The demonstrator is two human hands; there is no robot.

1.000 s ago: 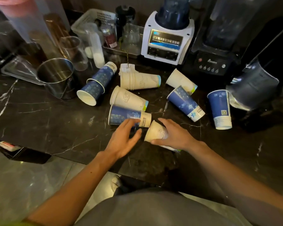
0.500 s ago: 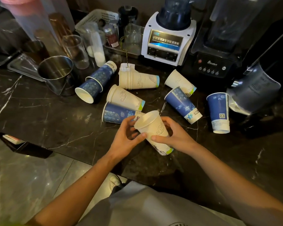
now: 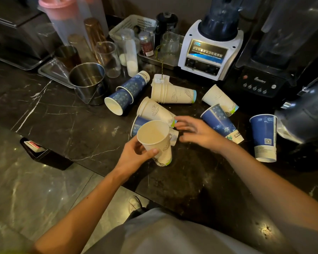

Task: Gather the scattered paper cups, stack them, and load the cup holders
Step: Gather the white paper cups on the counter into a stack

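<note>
My left hand [image 3: 134,154] grips a white paper cup [image 3: 155,140] upright, mouth up, above the dark marble counter [image 3: 66,125]. My right hand [image 3: 198,133] hovers open over the counter, fingers spread toward a lying white cup [image 3: 154,110] and a blue cup [image 3: 139,124] partly hidden behind the held one. Further back lie a nested pair of blue cups [image 3: 126,94] and a nested stack of white cups [image 3: 173,93]. To the right lie a white cup [image 3: 218,99] and a blue cup [image 3: 221,123]; another blue cup [image 3: 263,136] stands upside down.
A steel pail [image 3: 87,82], glasses and jars on trays crowd the back left. A white blender [image 3: 207,52] and a black blender [image 3: 261,77] stand at the back, and a dark jug [image 3: 305,116] is at the right. The counter edge runs diagonally at my left.
The white cup passed from both hands to my left hand alone and was turned upright. My right hand let go and moved right, toward the lying cups.
</note>
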